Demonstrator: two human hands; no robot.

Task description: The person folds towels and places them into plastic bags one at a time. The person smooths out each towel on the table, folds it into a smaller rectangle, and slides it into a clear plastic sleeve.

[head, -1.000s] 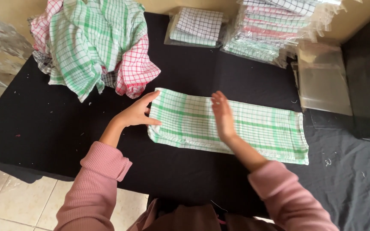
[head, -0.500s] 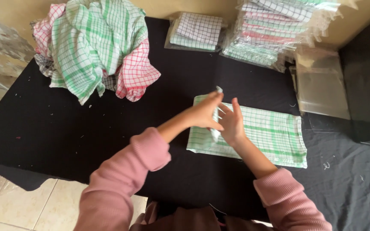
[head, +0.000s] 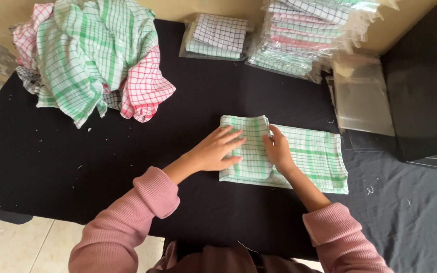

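Two hands now lie flat on the towel (head: 299, 154); half a second ago your left hand (head: 217, 150) was lifted over the cloth, carrying its left end across, and that end has since come down as a doubled panel at the centre of the frame. A second ago the towel lay full length; now it is shorter, with its left third folded over.

It is thin woven cotton, white with green checks, a soft rectangle with a puffed fold edge at its upper left. It lies on the black cloth of the table (head: 77, 162), just right of centre.

Your left hand presses the folded panel from the left, fingers spread and flat, its grip released. Your right hand (head: 278, 150) rests at the panel's right edge, fingertips touching the cloth there; you pinch nothing that shows.

At upper left sits a crumpled heap (head: 92, 55) of green and red checked towels. Along the top edge are folded towels in clear bags (head: 299, 35), and at upper right flat empty sleeves (head: 362, 96).
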